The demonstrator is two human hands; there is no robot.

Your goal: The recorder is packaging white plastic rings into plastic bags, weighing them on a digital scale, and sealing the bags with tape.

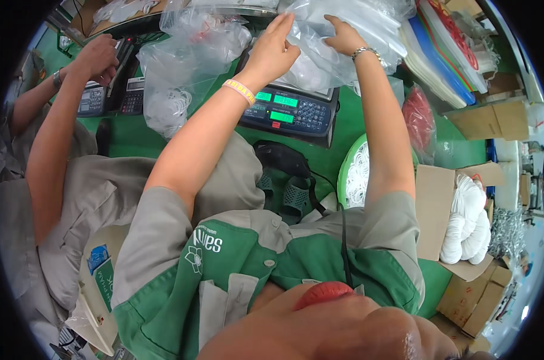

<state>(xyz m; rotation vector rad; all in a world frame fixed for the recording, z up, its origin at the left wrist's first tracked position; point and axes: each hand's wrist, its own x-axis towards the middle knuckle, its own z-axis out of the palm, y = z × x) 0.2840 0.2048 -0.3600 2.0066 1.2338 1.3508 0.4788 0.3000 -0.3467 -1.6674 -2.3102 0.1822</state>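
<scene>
My left hand (274, 53), with a yellow and pink band at the wrist, reaches over a digital scale (296, 111) with lit green displays. Its fingers are stretched out beside a clear plastic bag (311, 63) on the scale, which holds something white. My right hand (346, 39), wearing a metal bracelet, is at the far side of the same bag. Its thumb and forefinger are apart, against or just above the clear plastic; I cannot tell whether it touches. Neither hand visibly grips anything.
At left, a co-worker's hand (98, 57) hovers near calculators (132, 96). Another clear bag (170, 99) holds white loops. On the right are a green basket (345, 180) of white rings, a red-filled bag (419, 117), stacked coloured sheets (437, 57) and a carton (434, 204) with white yarn (465, 222).
</scene>
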